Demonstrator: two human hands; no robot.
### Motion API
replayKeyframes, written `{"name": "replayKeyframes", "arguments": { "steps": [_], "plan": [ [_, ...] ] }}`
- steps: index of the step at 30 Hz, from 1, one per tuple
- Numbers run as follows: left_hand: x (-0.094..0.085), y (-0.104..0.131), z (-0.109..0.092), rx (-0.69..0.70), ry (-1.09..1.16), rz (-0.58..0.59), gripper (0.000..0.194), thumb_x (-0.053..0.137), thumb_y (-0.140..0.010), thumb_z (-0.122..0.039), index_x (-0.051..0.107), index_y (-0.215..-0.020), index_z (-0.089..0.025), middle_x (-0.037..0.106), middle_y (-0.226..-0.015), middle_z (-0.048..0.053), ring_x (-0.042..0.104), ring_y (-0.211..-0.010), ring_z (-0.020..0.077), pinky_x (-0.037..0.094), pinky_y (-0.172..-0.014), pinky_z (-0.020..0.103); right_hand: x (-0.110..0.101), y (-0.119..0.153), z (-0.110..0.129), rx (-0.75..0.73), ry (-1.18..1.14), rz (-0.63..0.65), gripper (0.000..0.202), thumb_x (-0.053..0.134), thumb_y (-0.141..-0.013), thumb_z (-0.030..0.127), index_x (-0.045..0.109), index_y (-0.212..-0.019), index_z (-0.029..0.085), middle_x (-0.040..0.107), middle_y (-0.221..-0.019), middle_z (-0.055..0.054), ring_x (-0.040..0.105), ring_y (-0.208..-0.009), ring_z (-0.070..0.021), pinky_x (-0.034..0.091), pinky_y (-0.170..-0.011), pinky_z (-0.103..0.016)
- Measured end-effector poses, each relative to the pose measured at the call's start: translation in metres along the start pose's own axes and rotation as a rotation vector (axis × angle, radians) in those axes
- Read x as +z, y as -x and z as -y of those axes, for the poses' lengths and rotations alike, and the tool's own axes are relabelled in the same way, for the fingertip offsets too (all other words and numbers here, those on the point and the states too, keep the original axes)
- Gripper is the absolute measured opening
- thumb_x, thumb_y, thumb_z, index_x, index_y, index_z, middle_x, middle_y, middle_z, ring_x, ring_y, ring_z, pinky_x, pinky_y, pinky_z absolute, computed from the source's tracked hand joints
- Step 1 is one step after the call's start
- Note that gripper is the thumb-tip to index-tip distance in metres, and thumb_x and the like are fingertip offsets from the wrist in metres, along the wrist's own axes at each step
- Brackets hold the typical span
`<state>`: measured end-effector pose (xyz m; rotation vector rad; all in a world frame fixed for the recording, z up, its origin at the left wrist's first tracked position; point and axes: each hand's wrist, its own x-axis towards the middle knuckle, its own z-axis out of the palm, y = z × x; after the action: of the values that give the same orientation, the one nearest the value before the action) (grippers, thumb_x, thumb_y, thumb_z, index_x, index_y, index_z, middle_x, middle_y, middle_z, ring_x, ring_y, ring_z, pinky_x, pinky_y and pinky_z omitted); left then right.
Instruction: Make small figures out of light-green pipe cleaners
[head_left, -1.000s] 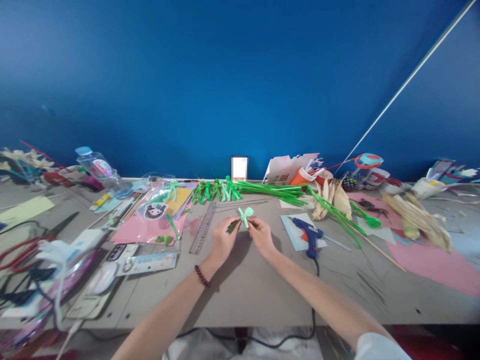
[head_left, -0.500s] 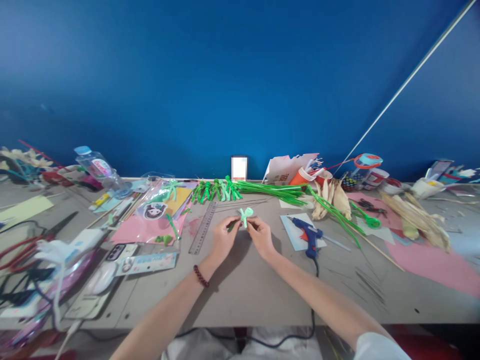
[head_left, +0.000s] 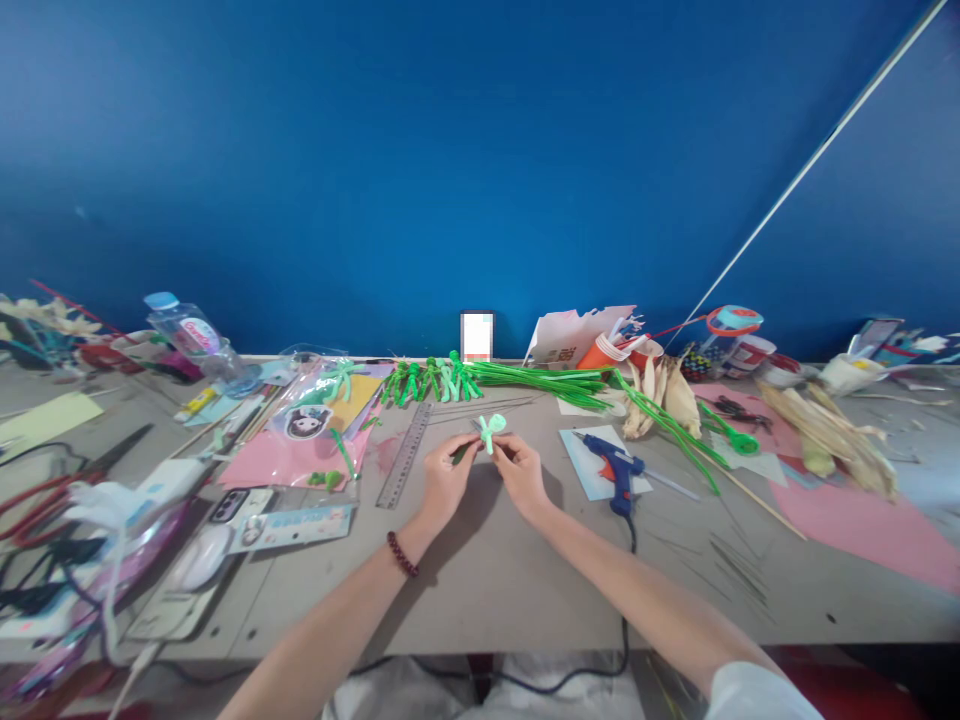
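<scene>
Both the left hand (head_left: 448,472) and right hand (head_left: 523,470) pinch a pale green fuzzy piece (head_left: 488,437) low down, centred over the worktop (head_left: 495,595), presumably to steady it while leaving its rounded top (head_left: 497,424) uncovered.

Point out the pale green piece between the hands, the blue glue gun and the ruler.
Pale green piece (head_left: 488,434), head view: its middle.
Blue glue gun (head_left: 619,461), head view: its body, above the handle.
Ruler (head_left: 406,455), head view: midway along its length.
</scene>
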<state>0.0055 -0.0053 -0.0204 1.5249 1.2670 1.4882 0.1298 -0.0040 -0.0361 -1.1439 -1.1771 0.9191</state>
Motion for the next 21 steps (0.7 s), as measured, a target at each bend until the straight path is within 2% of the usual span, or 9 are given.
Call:
{"name": "replayKeyframes", "arguments": {
  "steps": [11, 21],
  "plan": [
    [0.0021, -0.0009, 0.0017, -0.034, 0.044, 0.051, 0.013, 0.061, -0.077, -0.028, 0.069, -0.081, -0.018, 0.072, -0.081, 0.005, 0.066, -0.075, 0.0168, 0.052, -0.07, 0.028, -0.0011, 0.0036, 0.0033, -0.053, 0.04, -0.008, 0.014, 0.058, -0.074, 0.03, 0.068, -0.073, 0.02, 0.057, -0.068, -0.001, 0.049, -0.061, -0.014, 0.039, -0.058, -0.026],
    [0.0001, -0.0074, 0.0028, -0.075, 0.122, 0.2, 0.018, 0.057, -0.079, -0.033, 0.061, -0.085, -0.016, 0.066, -0.08, 0.005, 0.062, -0.069, 0.0151, 0.051, -0.067, 0.026, -0.0014, 0.0043, 0.0057, -0.083, 0.076, -0.001, 0.015, 0.054, -0.076, 0.027, 0.063, -0.068, 0.019, 0.056, -0.068, -0.001, 0.05, -0.063, -0.0143, 0.04, -0.059, -0.026]
  ]
}}
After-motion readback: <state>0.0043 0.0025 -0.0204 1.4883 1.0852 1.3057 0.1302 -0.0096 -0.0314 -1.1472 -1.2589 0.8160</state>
